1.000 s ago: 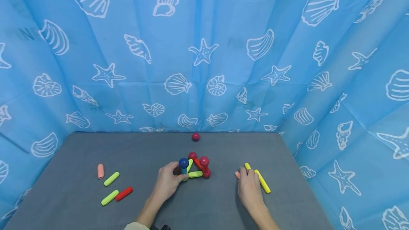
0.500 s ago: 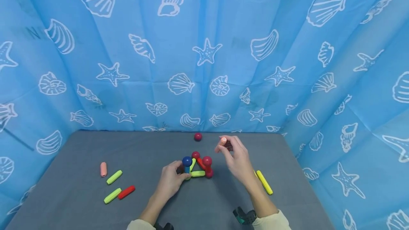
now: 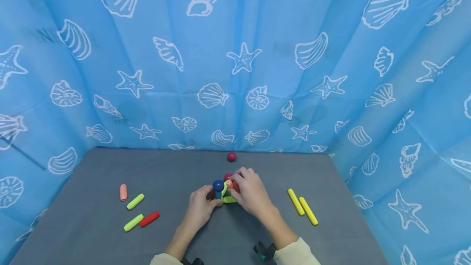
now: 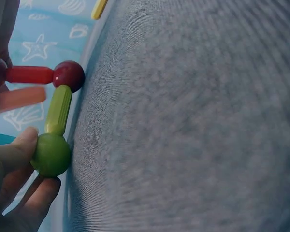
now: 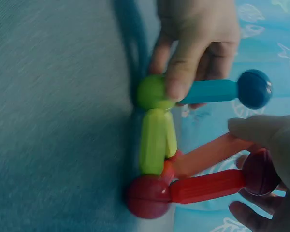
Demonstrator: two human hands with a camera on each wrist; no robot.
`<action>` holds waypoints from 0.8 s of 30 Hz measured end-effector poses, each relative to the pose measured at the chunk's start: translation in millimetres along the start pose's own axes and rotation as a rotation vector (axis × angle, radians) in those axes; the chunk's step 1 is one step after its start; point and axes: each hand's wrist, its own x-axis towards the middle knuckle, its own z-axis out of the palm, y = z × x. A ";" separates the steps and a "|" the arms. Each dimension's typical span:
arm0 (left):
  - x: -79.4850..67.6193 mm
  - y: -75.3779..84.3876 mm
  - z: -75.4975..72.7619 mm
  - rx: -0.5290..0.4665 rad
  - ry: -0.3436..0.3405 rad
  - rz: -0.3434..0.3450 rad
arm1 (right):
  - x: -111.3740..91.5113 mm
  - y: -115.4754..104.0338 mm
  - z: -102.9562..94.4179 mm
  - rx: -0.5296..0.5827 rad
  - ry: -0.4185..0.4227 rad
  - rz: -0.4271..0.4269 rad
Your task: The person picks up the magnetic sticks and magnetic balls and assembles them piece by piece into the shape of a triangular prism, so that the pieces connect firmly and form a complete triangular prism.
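Note:
My left hand [image 3: 201,205] grips the green ball [image 5: 152,92] at the near left corner of a triangular frame of sticks and balls. From that ball rises a blue stick [image 5: 212,92] topped by a blue ball [image 3: 218,185]. My right hand [image 3: 252,191] pinches a salmon-coloured stick [image 5: 208,155] over the frame; its lower end reaches the far corner in the right wrist view, contact unclear. At the near right corner, a dark red ball [image 5: 148,197] carries an upright red stick [image 5: 208,187] with another red ball [image 5: 262,171] on top. Green sticks [image 5: 153,140] form base sides.
To the left lie a salmon stick [image 3: 123,192], two green sticks [image 3: 135,201] and a red stick [image 3: 149,219]. Two yellow sticks [image 3: 308,211] lie on the right. A loose red ball [image 3: 231,156] sits near the back edge, before a blue shell-patterned curtain [image 3: 235,72].
My right hand has picked up the salmon stick beside the yellow ones, lifted it and carried it left to the frame. My left hand has stayed at the green ball.

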 end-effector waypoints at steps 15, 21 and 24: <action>-4.3 5.0 3.1 0.084 0.042 0.044 | 1.9 -3.0 7.9 -0.108 -0.084 -0.036; -4.1 6.0 5.6 0.103 0.038 0.015 | -13.3 29.7 3.8 0.408 -0.220 0.208; -3.6 5.5 6.0 0.089 0.043 0.009 | -26.4 51.2 13.7 0.590 -0.281 0.282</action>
